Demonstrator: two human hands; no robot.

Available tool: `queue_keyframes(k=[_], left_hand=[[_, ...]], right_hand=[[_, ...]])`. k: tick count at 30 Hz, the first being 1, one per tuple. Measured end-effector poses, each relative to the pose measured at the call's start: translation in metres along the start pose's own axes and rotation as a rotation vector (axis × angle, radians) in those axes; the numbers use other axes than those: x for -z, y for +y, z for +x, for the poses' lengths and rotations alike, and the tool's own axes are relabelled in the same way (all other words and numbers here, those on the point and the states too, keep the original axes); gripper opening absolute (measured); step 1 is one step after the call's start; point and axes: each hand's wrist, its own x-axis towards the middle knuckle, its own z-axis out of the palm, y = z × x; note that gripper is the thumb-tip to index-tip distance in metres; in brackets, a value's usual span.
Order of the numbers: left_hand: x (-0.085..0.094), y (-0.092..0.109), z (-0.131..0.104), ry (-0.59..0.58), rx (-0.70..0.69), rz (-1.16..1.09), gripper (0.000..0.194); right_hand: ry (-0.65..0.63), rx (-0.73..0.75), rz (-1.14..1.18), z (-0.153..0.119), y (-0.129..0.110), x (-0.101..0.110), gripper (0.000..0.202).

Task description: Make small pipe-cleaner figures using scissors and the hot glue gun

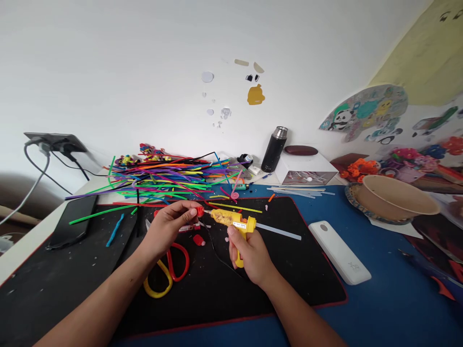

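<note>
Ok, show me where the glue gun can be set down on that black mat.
Bare mat lies right of the right hand, up to the white power bank; also left of the scissors, below the phone. It is crowded between the hands and by the stick pile.

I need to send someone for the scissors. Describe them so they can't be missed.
Start at the black mat on the blue table. Beneath the left hand lie the scissors, the only thing with one red loop and one yellow.

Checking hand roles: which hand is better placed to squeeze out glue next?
Right, probably: the right hand grips the yellow plastic glue gun, nozzle at the small red piece pinched in the left hand.
</note>
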Motion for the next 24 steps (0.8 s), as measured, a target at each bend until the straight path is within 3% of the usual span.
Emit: queue_keyframes(k=[24], left_hand=[[-0.0018,0.0049,-0.0013,0.008,-0.017,0.034,0.031]], right_hand=[[0.021,0.009,0.04,0.0006,0.0045,-0.0002,0.068]])
